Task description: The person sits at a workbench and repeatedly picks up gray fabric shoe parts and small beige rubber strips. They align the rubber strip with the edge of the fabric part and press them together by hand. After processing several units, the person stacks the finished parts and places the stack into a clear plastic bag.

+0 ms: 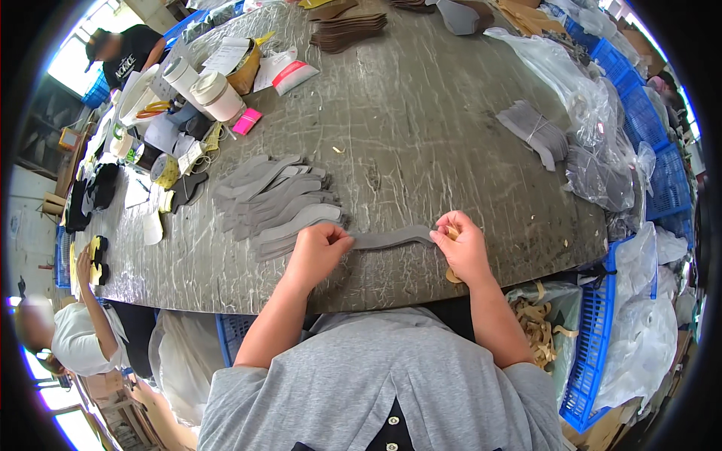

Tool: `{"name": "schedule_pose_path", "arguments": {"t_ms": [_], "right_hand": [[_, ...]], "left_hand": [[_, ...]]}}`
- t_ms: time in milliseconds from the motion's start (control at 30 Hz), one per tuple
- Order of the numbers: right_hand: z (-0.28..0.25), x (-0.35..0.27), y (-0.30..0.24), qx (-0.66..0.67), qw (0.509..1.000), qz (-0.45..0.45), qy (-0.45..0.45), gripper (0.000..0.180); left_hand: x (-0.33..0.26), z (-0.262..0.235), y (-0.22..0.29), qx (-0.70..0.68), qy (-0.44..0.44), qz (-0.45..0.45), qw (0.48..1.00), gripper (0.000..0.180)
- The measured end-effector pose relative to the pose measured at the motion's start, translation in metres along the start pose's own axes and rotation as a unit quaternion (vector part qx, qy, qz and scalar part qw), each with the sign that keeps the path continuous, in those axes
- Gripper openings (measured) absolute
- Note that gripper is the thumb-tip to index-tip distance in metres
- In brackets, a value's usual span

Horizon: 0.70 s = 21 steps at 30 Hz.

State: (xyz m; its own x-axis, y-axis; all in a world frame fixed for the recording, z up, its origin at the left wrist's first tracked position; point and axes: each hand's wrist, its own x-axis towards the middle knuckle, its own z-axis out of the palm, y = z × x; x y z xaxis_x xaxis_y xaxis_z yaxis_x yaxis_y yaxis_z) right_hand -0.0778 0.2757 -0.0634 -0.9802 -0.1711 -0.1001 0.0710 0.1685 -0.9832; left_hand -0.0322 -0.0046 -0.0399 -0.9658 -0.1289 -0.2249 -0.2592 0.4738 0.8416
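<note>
A narrow, curved grey cut piece [392, 238] stretches between my two hands just above the near part of the table. My left hand [314, 254] pinches its left end between thumb and fingers. At the other end, my right hand [465, 248] is closed on the piece's tip. A thin tan strip [452, 276] shows at the right palm and hangs below it; how it is held is partly hidden. Beside my left hand lies a loose, overlapping pile of similar grey pieces [274, 197].
A tied grey bundle [535, 131] lies right on the table [421, 158], beside clear plastic bags [602, 135]. Jars [216, 94], tape and papers crowd the left. Brown stacks [347, 31] sit far back. Tan scraps [535, 331] fill a lined blue crate by my right. Two people are at left.
</note>
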Motion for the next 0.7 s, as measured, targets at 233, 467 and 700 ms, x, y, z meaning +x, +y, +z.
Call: {"name": "schedule_pose_path", "arguments": {"t_ms": [233,467,700], "right_hand": [[0.006,0.004,0.005,-0.101,0.995,-0.014,0.018,0.018],[0.006,0.004,-0.002,-0.129,0.991,-0.012,0.019,0.017],[0.01,0.002,-0.001,-0.303,0.943,-0.136,0.02,0.018]], "left_hand": [[0.005,0.01,-0.01,0.069,0.02,0.025,0.997,0.015],[0.003,0.008,0.001,0.096,0.017,0.02,0.995,0.019],[0.004,0.011,-0.001,0.118,0.032,0.043,0.992,0.018]]}}
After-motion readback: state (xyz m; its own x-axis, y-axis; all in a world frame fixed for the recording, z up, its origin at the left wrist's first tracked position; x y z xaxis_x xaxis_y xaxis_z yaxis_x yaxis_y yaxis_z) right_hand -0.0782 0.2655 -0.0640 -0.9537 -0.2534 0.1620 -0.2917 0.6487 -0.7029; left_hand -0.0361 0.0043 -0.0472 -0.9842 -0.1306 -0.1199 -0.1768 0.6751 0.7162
